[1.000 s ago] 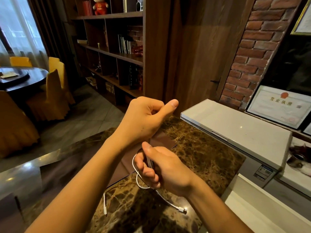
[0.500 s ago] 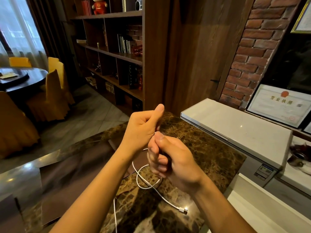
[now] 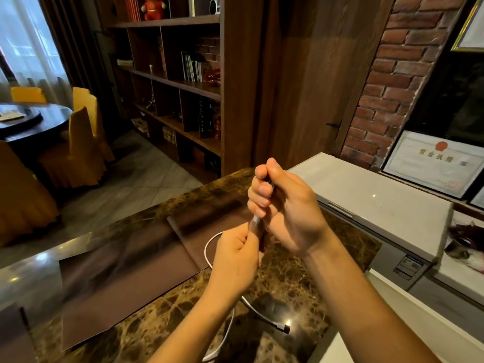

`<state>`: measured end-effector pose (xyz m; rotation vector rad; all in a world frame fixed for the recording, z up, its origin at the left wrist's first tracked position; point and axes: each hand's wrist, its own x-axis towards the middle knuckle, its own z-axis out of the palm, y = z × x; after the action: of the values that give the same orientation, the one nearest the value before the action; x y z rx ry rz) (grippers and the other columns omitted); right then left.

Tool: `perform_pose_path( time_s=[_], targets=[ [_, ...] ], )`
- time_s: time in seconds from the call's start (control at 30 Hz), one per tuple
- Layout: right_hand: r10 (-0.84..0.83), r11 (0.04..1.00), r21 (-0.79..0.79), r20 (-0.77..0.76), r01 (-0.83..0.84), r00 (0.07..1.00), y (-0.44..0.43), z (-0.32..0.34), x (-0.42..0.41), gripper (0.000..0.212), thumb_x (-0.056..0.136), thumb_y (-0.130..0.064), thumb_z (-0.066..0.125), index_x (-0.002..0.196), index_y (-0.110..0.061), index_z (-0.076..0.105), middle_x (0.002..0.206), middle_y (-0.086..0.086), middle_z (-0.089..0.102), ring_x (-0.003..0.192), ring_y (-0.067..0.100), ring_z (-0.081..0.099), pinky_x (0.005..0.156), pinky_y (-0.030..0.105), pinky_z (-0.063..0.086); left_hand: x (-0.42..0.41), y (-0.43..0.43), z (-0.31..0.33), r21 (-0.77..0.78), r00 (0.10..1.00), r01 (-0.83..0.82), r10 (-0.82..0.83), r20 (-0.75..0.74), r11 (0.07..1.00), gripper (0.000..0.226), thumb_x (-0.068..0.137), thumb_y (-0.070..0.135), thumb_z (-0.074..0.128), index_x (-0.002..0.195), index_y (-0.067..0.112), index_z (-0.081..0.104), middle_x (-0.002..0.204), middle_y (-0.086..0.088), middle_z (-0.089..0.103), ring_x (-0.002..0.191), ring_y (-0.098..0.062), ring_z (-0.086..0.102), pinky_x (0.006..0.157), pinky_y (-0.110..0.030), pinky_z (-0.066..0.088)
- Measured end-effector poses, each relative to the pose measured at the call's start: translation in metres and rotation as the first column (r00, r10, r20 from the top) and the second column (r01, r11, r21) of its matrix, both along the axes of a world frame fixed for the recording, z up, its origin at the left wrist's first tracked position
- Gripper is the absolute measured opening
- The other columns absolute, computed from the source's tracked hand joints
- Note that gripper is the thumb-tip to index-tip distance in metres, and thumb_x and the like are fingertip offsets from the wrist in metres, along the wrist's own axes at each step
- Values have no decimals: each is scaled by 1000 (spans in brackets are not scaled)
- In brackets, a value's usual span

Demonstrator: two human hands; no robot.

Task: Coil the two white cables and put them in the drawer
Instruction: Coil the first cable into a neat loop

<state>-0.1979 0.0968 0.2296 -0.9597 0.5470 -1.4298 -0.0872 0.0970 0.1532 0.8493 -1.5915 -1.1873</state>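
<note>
The right hand (image 3: 285, 208) is raised over the counter (image 3: 162, 318), fingers curled into a fist around a stretch of the white cable (image 3: 209, 247); a short pale piece of it pokes out below the little finger. Just beneath, the left hand (image 3: 235, 260) is closed too, pinching the same cable between thumb and fingers, its knuckles touching the heel of the right hand. From the left hand a loop of cable arcs out to the left, and more of it runs under the wrist to a plug (image 3: 284, 328) lying on the marble. Whether this is one cable or two cannot be told, since the forearms cover the crossing. A white appliance (image 3: 366, 203) stands just right of the hands, a framed certificate (image 3: 432, 163) behind it. A bookshelf (image 3: 183, 85) stands well beyond the counter, and yellow chairs (image 3: 81, 142) surround a round table at far left.
</note>
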Motion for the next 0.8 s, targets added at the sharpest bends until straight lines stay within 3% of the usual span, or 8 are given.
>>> perform_pose_path(
  time_s=[0.17,0.3,0.4,0.5,0.6,0.73,0.8],
  targets=[
    [-31,999,31,-102,34,994,-8,-5,-10,34,106,-33,38,88,-10,56,66,0,45,57,10,40,52,25,36,8,9,12,-130,968,39,-5,249,991,39,105,37,48,75,21,67,52,5,48,48,-3,40,53,-24,34],
    [-79,996,16,-261,86,962,-7,-10,-15,34,106,-33,39,90,-8,56,68,1,49,58,11,43,54,26,38,17,8,24,-193,898,111,-16,440,975,44,106,41,45,71,22,64,52,-3,52,47,-7,43,56,-31,37],
    [-55,996,57,-268,73,962,-5,-14,-16,34,106,-33,40,89,-8,57,69,2,52,58,11,44,54,24,38,23,5,34,-269,839,133,36,542,954,46,104,44,45,72,19,66,54,-5,56,48,-9,46,55,-31,37],
    [-60,995,53,-377,87,924,-1,-17,-16,38,107,-34,40,90,-8,61,71,3,55,61,11,48,56,24,42,29,4,46,-293,790,172,46,612,940,48,103,47,47,73,15,68,53,0,57,50,-12,51,53,-30,39],
    [-67,995,35,-515,99,855,5,-17,-16,41,107,-36,38,94,-6,63,74,3,58,63,12,53,56,22,47,35,3,57,-305,776,205,36,630,930,51,100,51,49,69,15,68,60,-8,62,55,-22,55,58,-42,46],
    [-56,996,31,-550,87,833,8,-22,-14,43,107,-37,36,95,-7,65,75,2,59,66,13,55,59,25,47,39,2,68,-309,740,244,29,672,919,53,100,51,47,69,14,69,61,-10,64,56,-26,56,57,-46,46],
    [-45,997,28,-553,72,832,10,-22,-13,45,108,-35,35,93,-6,66,78,7,58,67,13,57,59,24,49,41,0,71,-311,736,271,13,677,911,51,100,49,48,69,16,70,60,-8,64,55,-23,56,56,-41,48]
  ],
)
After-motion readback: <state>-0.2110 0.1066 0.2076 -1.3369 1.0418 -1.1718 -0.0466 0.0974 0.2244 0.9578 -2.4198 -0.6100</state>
